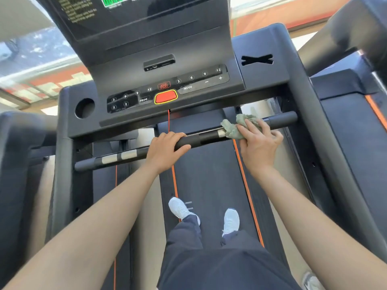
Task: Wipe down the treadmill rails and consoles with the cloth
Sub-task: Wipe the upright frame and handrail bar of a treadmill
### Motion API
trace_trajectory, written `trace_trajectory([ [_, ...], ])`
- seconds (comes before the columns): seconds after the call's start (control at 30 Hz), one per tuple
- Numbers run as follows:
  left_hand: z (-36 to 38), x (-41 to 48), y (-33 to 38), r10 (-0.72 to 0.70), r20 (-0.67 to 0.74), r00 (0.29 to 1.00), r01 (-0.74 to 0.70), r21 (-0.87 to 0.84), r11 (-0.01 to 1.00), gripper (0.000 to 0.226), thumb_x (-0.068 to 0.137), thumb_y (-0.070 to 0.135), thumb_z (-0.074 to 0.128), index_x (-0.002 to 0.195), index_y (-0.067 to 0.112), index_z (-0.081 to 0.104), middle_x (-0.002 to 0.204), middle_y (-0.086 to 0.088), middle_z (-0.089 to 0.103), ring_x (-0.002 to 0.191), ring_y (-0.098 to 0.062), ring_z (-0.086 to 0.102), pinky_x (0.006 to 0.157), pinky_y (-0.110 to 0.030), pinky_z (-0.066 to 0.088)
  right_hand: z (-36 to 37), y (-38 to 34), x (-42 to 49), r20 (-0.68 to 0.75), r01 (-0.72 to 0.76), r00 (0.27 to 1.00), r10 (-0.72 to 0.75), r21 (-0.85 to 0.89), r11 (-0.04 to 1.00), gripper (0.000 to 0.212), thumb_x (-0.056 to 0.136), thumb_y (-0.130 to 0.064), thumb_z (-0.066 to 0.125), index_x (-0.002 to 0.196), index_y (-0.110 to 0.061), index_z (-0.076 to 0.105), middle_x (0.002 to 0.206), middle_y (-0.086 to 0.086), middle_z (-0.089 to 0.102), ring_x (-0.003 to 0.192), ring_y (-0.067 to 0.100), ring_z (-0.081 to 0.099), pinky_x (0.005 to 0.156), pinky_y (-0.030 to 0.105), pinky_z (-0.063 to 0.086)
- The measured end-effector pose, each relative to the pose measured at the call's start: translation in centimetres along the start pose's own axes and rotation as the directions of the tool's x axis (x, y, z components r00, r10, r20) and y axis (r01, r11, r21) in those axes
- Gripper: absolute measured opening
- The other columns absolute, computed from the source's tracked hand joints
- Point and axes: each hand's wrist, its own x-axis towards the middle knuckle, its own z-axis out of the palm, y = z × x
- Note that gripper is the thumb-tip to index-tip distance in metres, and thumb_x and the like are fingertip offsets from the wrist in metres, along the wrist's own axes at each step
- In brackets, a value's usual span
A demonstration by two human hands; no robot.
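Note:
A black front handlebar (205,138) with silver sensor plates runs across the treadmill below the console (167,88). My left hand (166,152) is wrapped around the bar near its middle. My right hand (258,141) presses a crumpled grey-green cloth (232,127) onto the bar further right, with part of the cloth hidden under the fingers. The console carries numbered buttons, a red stop button (166,96) and a dark screen above.
I stand on the black belt (209,176) with orange edge lines, white shoes visible. A red safety cord (169,122) hangs from the console. Side rails (314,143) flank me, and neighbouring treadmills stand at both sides. A round cup holder (84,108) sits left of the buttons.

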Motion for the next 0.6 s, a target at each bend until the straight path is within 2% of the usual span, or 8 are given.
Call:
trace_trajectory([
  [0.07, 0.5, -0.5, 0.5, -0.04, -0.046, 0.998, 0.038, -0.04, 0.998, 0.048, 0.095, 0.059, 0.045, 0.134, 0.032, 0.056, 0.127, 0.009, 0.063, 0.115, -0.023, 0.053, 0.098, -0.041, 0.039, 0.4, -1.0, -0.3, 0.001, 0.024, 1.0, -0.024, 0.033, 0.999, 0.028, 0.084, -0.015, 0.07, 0.106, -0.031, 0.072, 0.123, -0.009, 0.071, 0.125, 0.026, 0.057, 0.086, 0.042, 0.027],
  [0.13, 1.2, -1.8, 1.0, -0.066, -0.103, 0.992, 0.056, -0.102, 0.993, 0.054, 0.094, 0.05, 0.054, 0.142, 0.025, 0.052, 0.142, 0.006, 0.057, 0.132, -0.023, 0.049, 0.112, -0.041, 0.031, 0.9, -2.6, -0.7, 0.048, 0.083, 0.995, -0.086, 0.067, 0.994, 0.029, 0.083, -0.014, 0.07, 0.106, -0.031, 0.073, 0.124, -0.008, 0.071, 0.125, 0.028, 0.056, 0.088, 0.044, 0.027],
  [0.23, 2.2, -4.6, 1.5, -0.096, -0.194, 0.976, 0.061, -0.179, 0.982, 0.064, 0.092, 0.039, 0.06, 0.151, 0.02, 0.046, 0.159, 0.002, 0.043, 0.15, -0.023, 0.032, 0.124, -0.045, 0.019, 1.4, -5.5, -0.9, 0.113, 0.162, 0.978, -0.176, 0.124, 0.979, 0.028, 0.083, -0.015, 0.065, 0.105, -0.031, 0.074, 0.122, -0.009, 0.072, 0.123, 0.03, 0.057, 0.09, 0.047, 0.027],
  [0.37, 2.8, -7.9, 0.9, -0.198, -0.256, 0.946, 0.163, -0.153, 0.975, 0.073, 0.087, 0.031, 0.065, 0.155, 0.021, 0.04, 0.163, 0.003, 0.035, 0.153, -0.019, 0.026, 0.125, -0.048, 0.019, 2.5, -9.8, -1.2, 0.158, 0.277, 0.938, -0.309, 0.193, 0.941, 0.027, 0.078, -0.012, 0.074, 0.101, -0.026, 0.075, 0.118, -0.006, 0.073, 0.116, 0.031, 0.06, 0.088, 0.048, 0.032],
  [0.5, 2.3, -9.3, -1.5, -0.31, -0.304, 0.901, 0.299, -0.084, 0.951, 0.073, 0.083, 0.025, 0.07, 0.151, 0.025, 0.046, 0.159, -0.002, 0.042, 0.149, -0.027, 0.034, 0.119, -0.053, 0.029, 3.6, -11.9, -1.6, 0.183, 0.325, 0.908, -0.376, 0.256, 0.91, 0.029, 0.077, -0.011, 0.078, 0.101, -0.026, 0.077, 0.118, -0.007, 0.073, 0.113, 0.031, 0.061, 0.088, 0.045, 0.03],
  [0.6, 2.3, -9.8, -2.0, -0.298, -0.266, 0.917, 0.275, -0.121, 0.954, 0.078, 0.082, 0.021, 0.072, 0.154, 0.028, 0.043, 0.162, -0.003, 0.037, 0.152, -0.029, 0.027, 0.116, -0.05, 0.035, 2.9, -11.8, -2.3, 0.143, 0.374, 0.884, -0.446, 0.358, 0.856, 0.029, 0.074, -0.007, 0.078, 0.099, -0.023, 0.079, 0.113, -0.007, 0.075, 0.102, 0.032, 0.063, 0.079, 0.044, 0.044],
])
